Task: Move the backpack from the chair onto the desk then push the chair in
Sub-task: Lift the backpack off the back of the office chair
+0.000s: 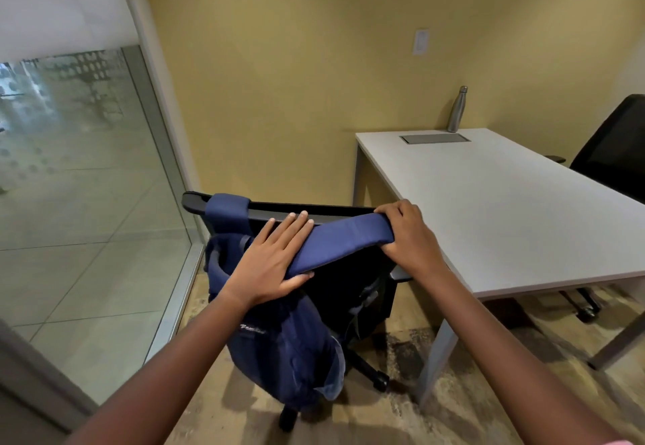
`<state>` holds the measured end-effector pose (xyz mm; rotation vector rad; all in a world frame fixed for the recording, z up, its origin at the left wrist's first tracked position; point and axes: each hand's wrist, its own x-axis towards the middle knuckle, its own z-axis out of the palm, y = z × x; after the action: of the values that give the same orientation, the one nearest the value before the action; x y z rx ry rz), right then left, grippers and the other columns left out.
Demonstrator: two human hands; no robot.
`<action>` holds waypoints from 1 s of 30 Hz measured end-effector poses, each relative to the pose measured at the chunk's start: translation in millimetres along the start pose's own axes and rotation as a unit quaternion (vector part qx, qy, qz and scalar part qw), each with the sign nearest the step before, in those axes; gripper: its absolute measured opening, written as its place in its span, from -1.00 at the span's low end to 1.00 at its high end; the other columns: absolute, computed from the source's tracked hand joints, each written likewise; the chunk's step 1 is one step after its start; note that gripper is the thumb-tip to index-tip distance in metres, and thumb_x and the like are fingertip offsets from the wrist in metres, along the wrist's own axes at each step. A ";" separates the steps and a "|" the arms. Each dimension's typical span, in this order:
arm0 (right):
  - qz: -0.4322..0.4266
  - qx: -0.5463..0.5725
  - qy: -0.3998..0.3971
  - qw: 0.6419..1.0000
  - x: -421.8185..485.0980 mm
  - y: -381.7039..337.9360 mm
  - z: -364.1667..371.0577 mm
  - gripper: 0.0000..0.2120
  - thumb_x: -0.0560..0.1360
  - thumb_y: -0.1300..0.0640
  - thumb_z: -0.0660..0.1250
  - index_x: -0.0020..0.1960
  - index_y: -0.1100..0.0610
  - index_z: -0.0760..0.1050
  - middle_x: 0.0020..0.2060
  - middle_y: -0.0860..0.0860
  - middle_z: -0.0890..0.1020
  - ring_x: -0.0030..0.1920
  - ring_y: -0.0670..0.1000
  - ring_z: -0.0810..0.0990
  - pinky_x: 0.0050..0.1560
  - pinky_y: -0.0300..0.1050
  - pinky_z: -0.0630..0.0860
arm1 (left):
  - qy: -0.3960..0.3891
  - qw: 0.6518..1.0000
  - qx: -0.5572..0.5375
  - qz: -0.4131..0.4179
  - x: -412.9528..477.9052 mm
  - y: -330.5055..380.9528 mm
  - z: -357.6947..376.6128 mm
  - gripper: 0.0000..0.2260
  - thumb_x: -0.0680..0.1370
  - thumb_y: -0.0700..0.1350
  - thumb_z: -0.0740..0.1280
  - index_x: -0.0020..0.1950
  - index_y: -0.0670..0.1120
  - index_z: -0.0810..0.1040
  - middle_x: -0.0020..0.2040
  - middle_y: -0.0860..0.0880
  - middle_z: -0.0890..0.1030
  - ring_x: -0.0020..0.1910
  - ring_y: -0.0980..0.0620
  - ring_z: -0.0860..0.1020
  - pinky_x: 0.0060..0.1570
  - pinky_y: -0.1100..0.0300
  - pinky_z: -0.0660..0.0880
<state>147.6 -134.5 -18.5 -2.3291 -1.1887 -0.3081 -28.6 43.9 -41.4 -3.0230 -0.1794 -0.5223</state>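
Right hand fingers curl round the backpack strap draped over the chair back. Left hand fingers lie flat on it, thumb hooked under. Desk surface sits just right, bottle beyond.

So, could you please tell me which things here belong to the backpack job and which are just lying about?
Job: backpack, near chair, desk, left hand, right hand.
Lying about: steel bottle, far chair, wall plate.

I am gripping the blue strap of the backpack with my right hand over the top of the black chair. My left hand is lying flat, thumb tucking under the strap, beside the white desk.
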 end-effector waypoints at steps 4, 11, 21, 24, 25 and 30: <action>0.062 0.001 0.017 0.998 -9.4 -15.5 2.9 -0.55 0.35 0.32 0.31 0.24 0.18 0.41 0.15 0.17 0.45 0.21 0.14 0.40 -0.18 -0.09 0.41 | -0.058 0.996 0.039 0.051 -33.4 -31.7 -1.5 -0.10 0.36 0.44 0.01 0.47 -0.10 -0.20 0.50 -0.08 -0.17 0.49 -0.12 -0.15 0.45 0.04 -0.28; 0.140 -0.004 0.036 0.990 -36.0 -44.3 8.9 -0.52 0.39 0.42 0.25 0.30 0.23 0.36 0.23 0.23 0.43 0.25 0.21 0.39 0.01 0.06 0.47 | -0.094 0.987 0.081 0.105 -57.4 -56.9 6.5 -0.22 0.47 -0.27 0.21 0.40 -0.15 -0.37 0.52 -0.17 -0.20 0.51 -0.15 -0.12 0.43 0.05 -0.26; 0.217 0.079 0.023 0.973 -74.9 -78.8 41.3 -0.54 0.48 0.37 0.17 0.38 0.22 0.30 0.32 0.24 0.41 0.29 0.22 0.43 0.25 0.04 0.37 | -0.102 0.986 0.043 0.128 -56.9 -46.7 10.7 -0.42 0.53 -0.31 0.06 0.47 -0.25 -0.17 0.51 -0.32 -0.03 0.50 -0.21 0.02 0.48 0.02 -0.06; 0.210 0.079 -0.033 0.974 -85.1 -95.7 59.5 -0.51 0.50 0.29 0.21 0.41 0.17 0.26 0.40 0.16 0.36 0.37 0.15 0.37 0.34 -0.07 0.29 | -0.097 0.985 0.043 0.138 -56.7 -46.1 10.7 -0.39 0.51 -0.30 0.09 0.47 -0.26 -0.16 0.50 -0.32 0.01 0.49 -0.21 0.06 0.48 0.03 0.00; 0.191 0.080 -0.064 0.976 -88.3 -101.9 66.6 -0.49 0.51 0.23 0.24 0.44 0.15 0.22 0.43 0.13 0.32 0.41 0.10 0.32 0.38 -0.11 0.24 | -0.096 0.985 0.039 0.139 -56.1 -46.2 10.1 -0.38 0.50 -0.29 0.10 0.47 -0.26 -0.16 0.50 -0.32 0.03 0.48 -0.20 0.08 0.48 0.03 0.02; 0.165 0.074 -0.189 0.965 -92.4 -133.1 105.4 0.05 0.32 -0.25 0.41 0.53 0.08 -0.17 0.55 0.00 -0.08 0.54 0.01 -0.14 0.52 0.13 -0.04 | -0.095 0.985 -0.002 0.146 -55.9 -44.0 5.9 -0.38 0.52 -0.23 0.13 0.47 -0.24 -0.14 0.49 -0.30 0.10 0.47 -0.18 0.13 0.44 0.04 0.11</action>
<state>-17.1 -77.1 -101.9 -2.4631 -0.9204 0.3456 -84.4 82.3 -63.7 -3.0214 0.2541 -0.2099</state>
